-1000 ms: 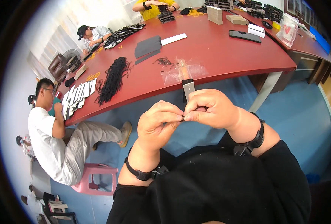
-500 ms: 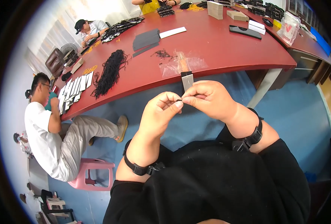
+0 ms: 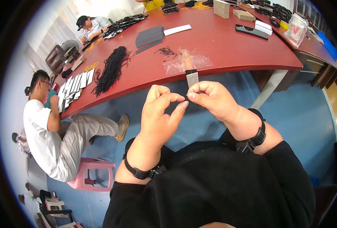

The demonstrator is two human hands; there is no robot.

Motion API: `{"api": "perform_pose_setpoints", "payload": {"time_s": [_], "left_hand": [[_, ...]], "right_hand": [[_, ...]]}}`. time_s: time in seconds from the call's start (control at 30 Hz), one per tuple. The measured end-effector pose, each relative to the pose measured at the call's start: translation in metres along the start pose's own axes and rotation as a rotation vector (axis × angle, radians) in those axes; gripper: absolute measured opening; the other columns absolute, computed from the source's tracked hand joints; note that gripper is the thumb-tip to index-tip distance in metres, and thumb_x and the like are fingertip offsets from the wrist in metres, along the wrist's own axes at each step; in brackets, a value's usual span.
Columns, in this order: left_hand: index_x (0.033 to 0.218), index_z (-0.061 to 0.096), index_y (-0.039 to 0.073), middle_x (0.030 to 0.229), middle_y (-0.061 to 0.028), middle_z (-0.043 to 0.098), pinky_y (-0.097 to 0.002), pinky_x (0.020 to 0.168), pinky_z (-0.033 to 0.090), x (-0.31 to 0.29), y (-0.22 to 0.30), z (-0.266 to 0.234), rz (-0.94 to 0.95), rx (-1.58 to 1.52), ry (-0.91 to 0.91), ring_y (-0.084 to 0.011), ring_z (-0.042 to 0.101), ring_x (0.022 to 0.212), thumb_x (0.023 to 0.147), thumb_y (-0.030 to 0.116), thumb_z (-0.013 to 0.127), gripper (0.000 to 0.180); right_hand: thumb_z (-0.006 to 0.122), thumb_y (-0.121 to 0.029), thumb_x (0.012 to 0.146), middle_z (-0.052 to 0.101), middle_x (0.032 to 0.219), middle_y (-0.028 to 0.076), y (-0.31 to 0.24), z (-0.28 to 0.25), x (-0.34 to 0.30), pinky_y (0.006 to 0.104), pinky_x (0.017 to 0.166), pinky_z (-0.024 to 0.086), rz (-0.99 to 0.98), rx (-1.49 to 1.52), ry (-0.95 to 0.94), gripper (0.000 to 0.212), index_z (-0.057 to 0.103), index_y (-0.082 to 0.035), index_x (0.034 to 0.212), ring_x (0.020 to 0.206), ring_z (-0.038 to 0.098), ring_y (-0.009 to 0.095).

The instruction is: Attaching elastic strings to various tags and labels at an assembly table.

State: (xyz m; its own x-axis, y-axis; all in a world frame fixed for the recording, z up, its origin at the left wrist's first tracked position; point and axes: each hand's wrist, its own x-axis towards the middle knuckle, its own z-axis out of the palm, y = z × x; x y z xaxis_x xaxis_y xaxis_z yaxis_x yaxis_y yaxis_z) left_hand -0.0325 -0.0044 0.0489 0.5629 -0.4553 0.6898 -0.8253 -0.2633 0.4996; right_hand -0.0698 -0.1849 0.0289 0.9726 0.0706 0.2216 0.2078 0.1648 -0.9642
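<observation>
Just in front of the table's near edge, my left hand [image 3: 160, 113] and my right hand [image 3: 214, 99] meet fingertip to fingertip. Between them is a small black piece [image 3: 186, 98], too small to name. My left thumb and forefinger pinch it from one side, and my right thumb and forefinger close on the other. Just beyond the fingers, a grey and black flat piece [image 3: 192, 77] sticks out over the table edge. Its lower end is hidden by my right hand. A clear plastic bag [image 3: 202, 65] and loose short black bits [image 3: 167, 51] lie behind it.
On the red table [image 3: 210, 41] lie a black cord bundle [image 3: 113, 71], dark grey sheets [image 3: 149, 36], a white strip [image 3: 177, 29] and a black phone-like slab [image 3: 251, 32]. To my left a co-worker [image 3: 43, 129] sits on a pink stool [image 3: 92, 173]; another person [image 3: 92, 28] works farther back.
My left forefinger has straightened and its other fingers have curled back, the hand turning slightly. My right hand stays almost in place. The small black piece remains between the fingertips.
</observation>
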Motion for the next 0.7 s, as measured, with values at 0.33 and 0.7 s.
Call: {"api": "perform_pose_setpoints", "payload": {"time_s": [0.33,0.7], "left_hand": [[0.081,0.065,0.005,0.076,-0.0054,0.046,-0.0284,0.057,0.040,0.0008,0.0012,0.0047,0.019,-0.029,0.033,-0.0172,0.049,0.068,0.067,0.004,0.072,0.016],[0.070,0.060,0.004,0.074,-0.0052,0.050,-0.0284,0.053,0.041,0.0034,-0.0048,0.0026,-0.051,0.045,0.124,-0.0173,0.051,0.062,0.059,0.000,0.065,0.012]], "right_hand": [[0.064,-0.016,0.085,0.057,0.074,-0.004,0.0002,0.0032,-0.0019,0.0200,0.062,0.040,-0.076,-0.067,0.018,0.014,0.065,-0.002,0.088,0.070,0.047,0.003],[0.067,-0.014,0.083,0.057,0.070,-0.003,-0.0076,-0.0015,-0.0041,0.0196,0.059,0.040,-0.021,-0.279,0.133,0.013,0.067,-0.001,0.087,0.066,0.047,0.002]]}}
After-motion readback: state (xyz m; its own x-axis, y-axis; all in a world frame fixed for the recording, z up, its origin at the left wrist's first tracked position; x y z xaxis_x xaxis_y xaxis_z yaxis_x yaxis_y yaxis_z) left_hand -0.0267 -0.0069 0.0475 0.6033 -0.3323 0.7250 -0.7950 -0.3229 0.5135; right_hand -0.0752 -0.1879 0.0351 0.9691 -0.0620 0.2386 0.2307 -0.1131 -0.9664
